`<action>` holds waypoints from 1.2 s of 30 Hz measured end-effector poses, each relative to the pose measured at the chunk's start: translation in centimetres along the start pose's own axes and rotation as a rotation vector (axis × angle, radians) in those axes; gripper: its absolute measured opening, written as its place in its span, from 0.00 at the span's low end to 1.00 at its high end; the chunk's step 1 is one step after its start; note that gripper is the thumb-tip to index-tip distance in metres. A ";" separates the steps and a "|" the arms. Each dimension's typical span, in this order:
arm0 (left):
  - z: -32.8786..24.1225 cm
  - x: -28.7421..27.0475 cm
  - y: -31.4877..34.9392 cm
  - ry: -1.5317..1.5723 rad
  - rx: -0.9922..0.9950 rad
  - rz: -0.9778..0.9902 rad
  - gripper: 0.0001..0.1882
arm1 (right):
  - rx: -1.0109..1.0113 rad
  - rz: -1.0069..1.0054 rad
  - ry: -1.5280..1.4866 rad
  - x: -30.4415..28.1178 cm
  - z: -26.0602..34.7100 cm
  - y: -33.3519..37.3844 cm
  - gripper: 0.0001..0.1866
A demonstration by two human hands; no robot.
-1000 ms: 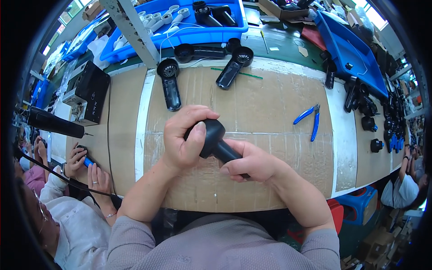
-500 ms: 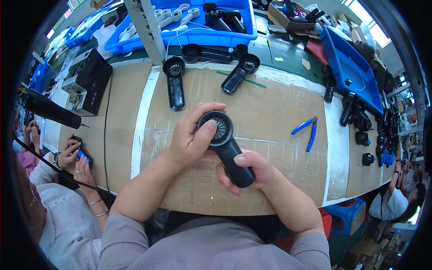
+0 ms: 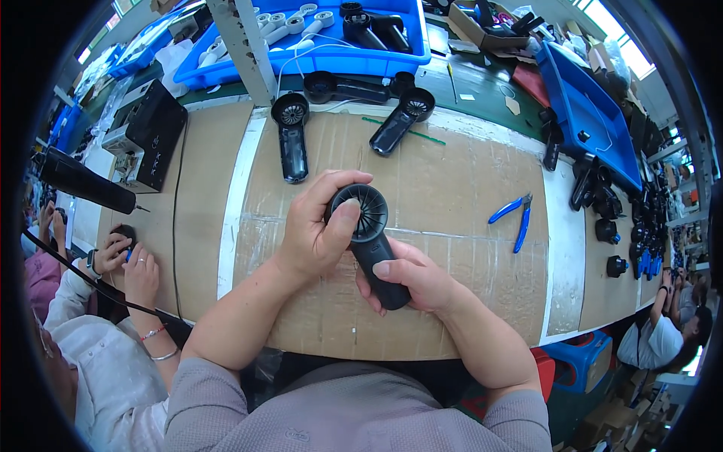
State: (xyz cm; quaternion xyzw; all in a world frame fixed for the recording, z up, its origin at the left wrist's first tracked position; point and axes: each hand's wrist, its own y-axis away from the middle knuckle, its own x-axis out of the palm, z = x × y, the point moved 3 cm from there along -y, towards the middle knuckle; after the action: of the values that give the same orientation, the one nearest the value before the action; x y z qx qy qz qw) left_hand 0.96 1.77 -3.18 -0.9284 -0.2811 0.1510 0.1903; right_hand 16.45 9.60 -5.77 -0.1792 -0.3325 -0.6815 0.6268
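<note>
While a black fan (image 3: 377,262) is clasped by the left grip (image 3: 319,226) and right grip (image 3: 422,279), blue pliers (image 3: 521,232) are seen to their right.

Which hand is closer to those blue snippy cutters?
Right. The right hand grips the lower end of the black handheld fan, left of and below the blue cutters in the picture; the left hand, at the fan's round end, is farther left.

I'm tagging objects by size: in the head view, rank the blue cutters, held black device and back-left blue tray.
1. Back-left blue tray
2. Held black device, perhaps enlarged by nearness
3. Blue cutters
</note>
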 end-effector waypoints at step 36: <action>0.9 -0.4 -0.2 0.009 0.035 -0.071 0.19 | -0.002 -0.041 -0.028 -0.7 -0.7 -0.6 0.27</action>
State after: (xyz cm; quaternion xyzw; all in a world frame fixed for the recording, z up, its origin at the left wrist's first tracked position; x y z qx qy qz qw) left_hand 0.19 1.94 -3.80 -0.9150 -0.3103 0.1450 0.2131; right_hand 16.11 9.66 -6.90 -0.1824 -0.3443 -0.6919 0.6079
